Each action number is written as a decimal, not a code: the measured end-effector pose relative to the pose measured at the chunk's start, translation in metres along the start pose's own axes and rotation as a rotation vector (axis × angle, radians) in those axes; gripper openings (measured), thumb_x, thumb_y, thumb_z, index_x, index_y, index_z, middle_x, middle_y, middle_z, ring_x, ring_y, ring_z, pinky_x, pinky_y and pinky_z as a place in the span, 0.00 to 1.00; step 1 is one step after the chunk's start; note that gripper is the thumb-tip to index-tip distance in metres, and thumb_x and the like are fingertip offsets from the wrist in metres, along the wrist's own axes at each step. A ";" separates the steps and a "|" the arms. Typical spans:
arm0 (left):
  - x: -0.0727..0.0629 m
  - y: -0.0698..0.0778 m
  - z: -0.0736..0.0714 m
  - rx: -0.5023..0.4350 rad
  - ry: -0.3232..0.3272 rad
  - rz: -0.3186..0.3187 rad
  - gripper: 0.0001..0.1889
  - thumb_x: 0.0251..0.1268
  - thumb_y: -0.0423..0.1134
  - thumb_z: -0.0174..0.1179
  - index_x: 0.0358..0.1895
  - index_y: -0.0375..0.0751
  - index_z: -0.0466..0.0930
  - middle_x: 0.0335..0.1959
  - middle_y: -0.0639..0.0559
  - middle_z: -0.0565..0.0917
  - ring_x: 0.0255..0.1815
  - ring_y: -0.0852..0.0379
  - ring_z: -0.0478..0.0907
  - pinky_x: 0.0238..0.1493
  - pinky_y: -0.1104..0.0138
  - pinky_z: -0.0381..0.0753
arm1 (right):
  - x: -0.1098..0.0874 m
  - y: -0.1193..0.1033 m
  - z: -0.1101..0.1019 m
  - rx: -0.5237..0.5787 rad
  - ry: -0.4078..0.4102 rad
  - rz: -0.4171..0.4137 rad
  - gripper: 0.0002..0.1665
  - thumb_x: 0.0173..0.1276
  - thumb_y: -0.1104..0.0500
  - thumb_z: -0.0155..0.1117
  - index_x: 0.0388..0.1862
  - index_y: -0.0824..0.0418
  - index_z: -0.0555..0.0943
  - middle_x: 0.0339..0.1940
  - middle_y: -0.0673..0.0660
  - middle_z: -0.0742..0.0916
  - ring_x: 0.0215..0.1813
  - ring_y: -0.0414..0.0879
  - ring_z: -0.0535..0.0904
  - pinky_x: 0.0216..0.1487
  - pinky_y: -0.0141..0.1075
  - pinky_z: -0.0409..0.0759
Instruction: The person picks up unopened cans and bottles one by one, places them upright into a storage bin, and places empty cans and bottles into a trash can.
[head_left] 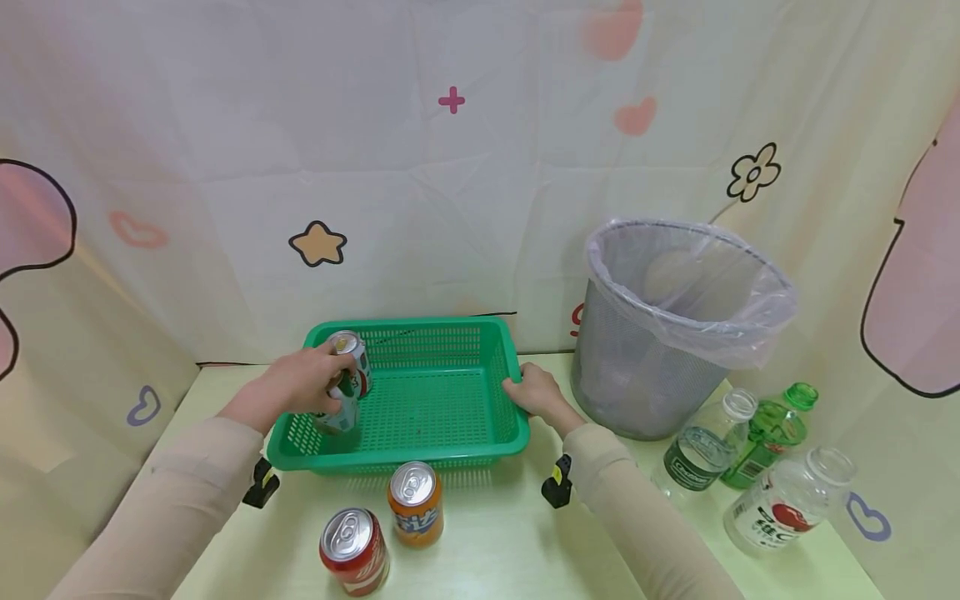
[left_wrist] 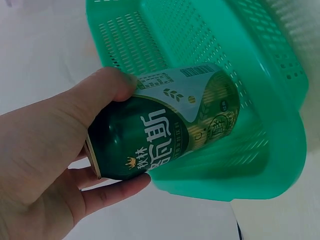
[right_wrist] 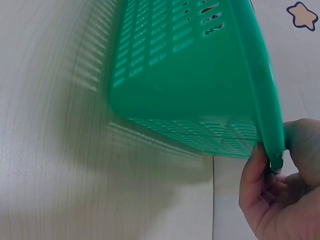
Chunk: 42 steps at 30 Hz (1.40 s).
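Observation:
My left hand [head_left: 306,382] grips a green and white drink can [left_wrist: 165,120] by its top end, thumb on one side and fingers on the other. The can is inside the left end of a green plastic basket [head_left: 431,408]. Beside it in the basket stands another can [head_left: 361,367], light-coloured with red, partly covered by my left hand in the head view. At the basket's right side my right hand [head_left: 538,390] pinches the rim [right_wrist: 272,120] between thumb and fingers. In front of the basket stand an orange Fanta can [head_left: 417,512] and a red can [head_left: 360,558], both upright.
A grey mesh bin [head_left: 645,367] with a clear liner stands at the back right. Near it are a clear labelled bottle [head_left: 693,458], a green bottle [head_left: 767,437] and a wide clear bottle [head_left: 780,508]. A patterned cloth [head_left: 420,208] hangs behind the table [head_left: 480,542].

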<state>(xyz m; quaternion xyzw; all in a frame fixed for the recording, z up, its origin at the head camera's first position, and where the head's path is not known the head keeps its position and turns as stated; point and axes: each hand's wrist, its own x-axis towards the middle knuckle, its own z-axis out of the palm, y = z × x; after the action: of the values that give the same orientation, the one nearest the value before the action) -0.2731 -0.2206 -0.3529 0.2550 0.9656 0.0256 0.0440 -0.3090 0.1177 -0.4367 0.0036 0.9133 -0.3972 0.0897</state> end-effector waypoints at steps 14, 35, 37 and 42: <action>0.013 -0.003 0.007 -0.001 -0.071 -0.048 0.19 0.47 0.38 0.65 0.45 0.45 0.74 0.40 0.42 0.69 0.27 0.54 0.68 0.24 0.66 0.67 | -0.001 -0.001 0.000 -0.012 0.005 -0.001 0.20 0.66 0.55 0.51 0.49 0.69 0.72 0.36 0.62 0.81 0.26 0.46 0.80 0.25 0.39 0.82; 0.028 -0.011 0.025 -0.025 -0.078 -0.108 0.17 0.48 0.38 0.66 0.43 0.44 0.74 0.30 0.50 0.73 0.29 0.52 0.70 0.27 0.62 0.71 | 0.000 0.003 0.001 0.007 0.013 -0.006 0.20 0.67 0.54 0.51 0.49 0.68 0.72 0.35 0.61 0.81 0.26 0.45 0.79 0.29 0.42 0.83; 0.029 -0.011 0.027 -0.027 -0.077 -0.117 0.17 0.48 0.38 0.66 0.43 0.44 0.75 0.28 0.52 0.74 0.30 0.52 0.70 0.28 0.62 0.72 | 0.001 0.003 0.002 0.009 0.015 -0.003 0.20 0.67 0.54 0.51 0.50 0.68 0.72 0.35 0.62 0.81 0.26 0.45 0.79 0.28 0.41 0.83; 0.031 -0.008 0.030 -0.040 -0.077 -0.149 0.18 0.48 0.39 0.67 0.45 0.44 0.77 0.32 0.50 0.75 0.35 0.50 0.71 0.32 0.60 0.75 | 0.000 0.002 0.002 0.012 0.013 -0.003 0.20 0.67 0.54 0.51 0.50 0.68 0.72 0.36 0.62 0.81 0.26 0.45 0.79 0.27 0.40 0.82</action>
<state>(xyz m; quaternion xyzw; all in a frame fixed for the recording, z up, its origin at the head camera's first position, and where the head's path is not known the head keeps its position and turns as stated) -0.3010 -0.2119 -0.3853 0.1822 0.9788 0.0317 0.0881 -0.3090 0.1177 -0.4390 0.0053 0.9116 -0.4025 0.0832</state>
